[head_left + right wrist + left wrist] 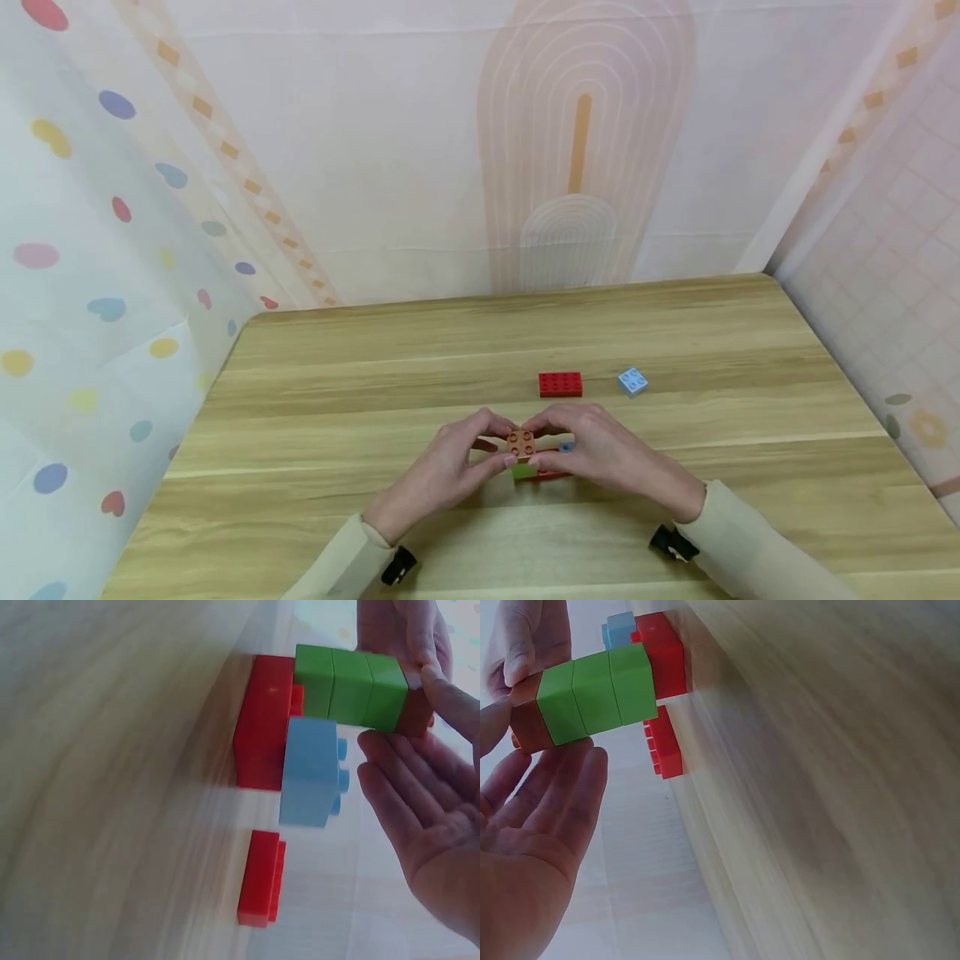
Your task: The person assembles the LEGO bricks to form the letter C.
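A brown brick tops a stack of three green bricks. My left hand pinches the brown brick between thumb and fingers from the left side. From the right, my right hand holds the same brick with its thumb and forefinger. Under the green stack lies a red brick on the table, with the stack at one end. Beside the stack, a light blue brick sits on the red brick's other end. In the head view the right hand partly hides this base.
Farther back on the wooden table lies a separate red brick with several studs. A small light blue brick lies to its right. A patterned cloth hangs behind the table's far edge.
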### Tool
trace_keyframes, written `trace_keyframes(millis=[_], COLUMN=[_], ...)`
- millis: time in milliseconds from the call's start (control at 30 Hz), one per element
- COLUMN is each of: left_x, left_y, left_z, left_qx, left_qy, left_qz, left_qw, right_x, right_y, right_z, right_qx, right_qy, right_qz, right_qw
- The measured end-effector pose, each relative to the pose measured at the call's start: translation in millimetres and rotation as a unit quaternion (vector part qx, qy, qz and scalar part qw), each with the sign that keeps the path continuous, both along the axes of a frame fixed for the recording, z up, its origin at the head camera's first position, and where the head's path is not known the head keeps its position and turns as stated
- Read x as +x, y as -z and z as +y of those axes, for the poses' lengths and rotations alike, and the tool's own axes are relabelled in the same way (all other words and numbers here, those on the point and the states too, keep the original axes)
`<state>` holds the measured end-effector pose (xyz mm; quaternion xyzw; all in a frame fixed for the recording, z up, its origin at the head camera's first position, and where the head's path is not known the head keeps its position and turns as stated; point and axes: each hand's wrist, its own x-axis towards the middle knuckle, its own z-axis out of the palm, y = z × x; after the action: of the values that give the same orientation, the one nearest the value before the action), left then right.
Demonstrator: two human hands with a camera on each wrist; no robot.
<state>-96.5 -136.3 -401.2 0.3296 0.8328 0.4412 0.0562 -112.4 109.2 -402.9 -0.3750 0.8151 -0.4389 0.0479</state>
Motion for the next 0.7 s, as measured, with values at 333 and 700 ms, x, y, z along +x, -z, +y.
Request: trace_keyframes(millis=[333, 700], left_x=[5.3, 7.0], left_y=[1.6, -0.9], left_z=[-1.6, 0.8], left_qx=[-0.009, -0.049], left_qy=[-0.02, -0.035], left_qz=[-0.002, -0.001], left_qw=[0.9998, 0.9982], right_x=[-7.1, -29.1], right_y=[0.8, 4.3], right_z=[25, 28], right_qx=[0.064, 0.095], right_qy=[0.045, 0.084], right_qz=[-0.018, 0.042], right_qw=[0.9968, 0.9911])
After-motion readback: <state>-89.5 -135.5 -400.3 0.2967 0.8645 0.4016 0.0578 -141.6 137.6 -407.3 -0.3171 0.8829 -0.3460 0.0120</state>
